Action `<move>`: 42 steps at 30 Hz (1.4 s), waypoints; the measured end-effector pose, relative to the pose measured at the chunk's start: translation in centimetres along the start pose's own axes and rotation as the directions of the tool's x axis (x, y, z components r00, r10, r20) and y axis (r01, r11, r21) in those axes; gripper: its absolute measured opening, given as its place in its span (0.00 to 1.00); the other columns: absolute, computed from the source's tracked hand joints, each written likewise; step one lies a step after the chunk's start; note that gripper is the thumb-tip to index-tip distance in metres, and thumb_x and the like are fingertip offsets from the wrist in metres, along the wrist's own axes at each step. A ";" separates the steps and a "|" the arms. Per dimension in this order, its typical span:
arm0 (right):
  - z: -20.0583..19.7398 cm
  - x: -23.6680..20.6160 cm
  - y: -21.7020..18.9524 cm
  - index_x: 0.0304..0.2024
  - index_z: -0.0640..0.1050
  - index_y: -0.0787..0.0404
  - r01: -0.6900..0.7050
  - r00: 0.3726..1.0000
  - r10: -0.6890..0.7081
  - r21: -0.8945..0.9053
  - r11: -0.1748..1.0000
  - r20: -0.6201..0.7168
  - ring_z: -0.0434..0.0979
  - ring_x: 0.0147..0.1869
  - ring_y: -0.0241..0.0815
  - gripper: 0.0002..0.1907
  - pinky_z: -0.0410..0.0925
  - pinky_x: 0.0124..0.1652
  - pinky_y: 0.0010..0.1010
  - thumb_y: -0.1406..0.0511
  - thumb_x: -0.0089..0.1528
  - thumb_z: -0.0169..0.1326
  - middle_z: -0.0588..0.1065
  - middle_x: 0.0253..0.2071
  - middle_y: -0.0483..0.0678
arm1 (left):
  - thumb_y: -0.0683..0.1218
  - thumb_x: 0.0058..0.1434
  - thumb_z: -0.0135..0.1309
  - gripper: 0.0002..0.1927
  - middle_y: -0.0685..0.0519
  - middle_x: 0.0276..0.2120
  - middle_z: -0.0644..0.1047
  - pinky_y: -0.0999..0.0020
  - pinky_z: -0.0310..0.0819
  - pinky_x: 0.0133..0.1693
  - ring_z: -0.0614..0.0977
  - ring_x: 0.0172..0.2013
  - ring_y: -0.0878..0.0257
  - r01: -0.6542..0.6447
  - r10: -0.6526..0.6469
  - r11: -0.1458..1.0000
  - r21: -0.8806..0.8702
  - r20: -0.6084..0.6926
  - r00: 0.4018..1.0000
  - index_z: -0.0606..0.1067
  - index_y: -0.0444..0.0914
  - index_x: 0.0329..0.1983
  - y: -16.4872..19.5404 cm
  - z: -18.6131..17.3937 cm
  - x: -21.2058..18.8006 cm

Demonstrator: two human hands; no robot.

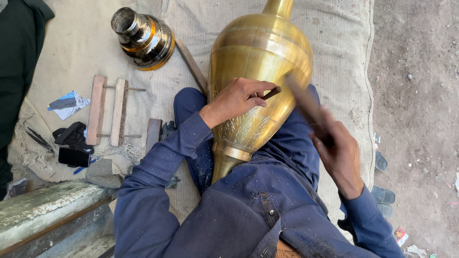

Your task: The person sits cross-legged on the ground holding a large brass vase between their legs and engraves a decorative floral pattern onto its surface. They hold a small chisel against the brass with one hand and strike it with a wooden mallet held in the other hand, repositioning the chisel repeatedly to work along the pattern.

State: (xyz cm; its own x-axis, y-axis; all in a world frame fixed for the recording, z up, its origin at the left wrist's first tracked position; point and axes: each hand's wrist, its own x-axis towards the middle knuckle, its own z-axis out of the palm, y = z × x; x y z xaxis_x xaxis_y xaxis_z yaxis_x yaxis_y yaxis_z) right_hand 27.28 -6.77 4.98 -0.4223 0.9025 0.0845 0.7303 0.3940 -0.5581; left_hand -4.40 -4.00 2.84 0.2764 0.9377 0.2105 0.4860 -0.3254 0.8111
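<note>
A large brass vase (260,52) lies across my lap, neck pointing away, with engraved leaf patterns low on its body. My left hand (236,99) rests on the vase and grips a thin dark chisel (270,93), its tip against the metal. My right hand (337,153) is raised to the right of the vase and holds a wooden mallet stick (306,105), blurred by motion, just above the chisel's end. Both arms are in dark blue sleeves speckled with metal dust.
A shiny brass and black vase base (143,38) lies at the upper left on the burlap mat (334,48). A wooden clamp frame (109,110), a dark phone (73,156), cloth and small tools sit at the left. A stone ledge (38,205) is at the lower left, bare dirt (416,95) at the right.
</note>
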 end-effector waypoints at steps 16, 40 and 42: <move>0.1 -0.8 0.1 0.74 0.63 0.63 -0.009 0.996 0.044 0.384 0.923 -0.083 0.75 0.65 0.42 0.40 0.70 0.61 0.32 0.73 0.61 0.62 0.73 0.67 0.58 | 0.40 0.56 0.66 0.26 0.49 0.33 0.83 0.64 0.79 0.38 0.86 0.32 0.61 0.021 -0.020 0.998 -0.051 0.011 1.000 0.77 0.42 0.59 0.2 -0.4 -0.5; -0.2 -0.8 -1.3 0.74 0.66 0.56 -0.076 0.997 0.078 0.115 0.990 -0.014 0.78 0.46 0.38 0.39 0.72 0.48 0.32 0.69 0.62 0.66 0.79 0.48 0.53 | 0.40 0.55 0.66 0.27 0.48 0.34 0.82 0.63 0.79 0.39 0.85 0.34 0.59 -0.049 0.048 0.998 -0.031 -0.032 0.998 0.77 0.40 0.59 0.1 -0.5 -1.0; -0.2 -0.8 -1.3 0.78 0.60 0.58 0.052 0.990 0.017 0.479 0.876 -0.137 0.78 0.56 0.38 0.40 0.72 0.56 0.29 0.69 0.66 0.61 0.77 0.60 0.51 | 0.40 0.55 0.66 0.26 0.49 0.33 0.83 0.63 0.79 0.39 0.85 0.33 0.59 0.009 -0.010 0.999 -0.037 -0.010 1.000 0.77 0.41 0.58 0.1 -0.6 -1.0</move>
State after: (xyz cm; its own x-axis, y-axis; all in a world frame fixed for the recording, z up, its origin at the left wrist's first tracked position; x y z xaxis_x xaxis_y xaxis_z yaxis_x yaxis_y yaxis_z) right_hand 26.80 -7.97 5.79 -0.3325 0.9242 0.1877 0.3611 0.3087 -0.8800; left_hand -5.09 -4.90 3.08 0.2636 0.9420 0.2078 0.4573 -0.3117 0.8329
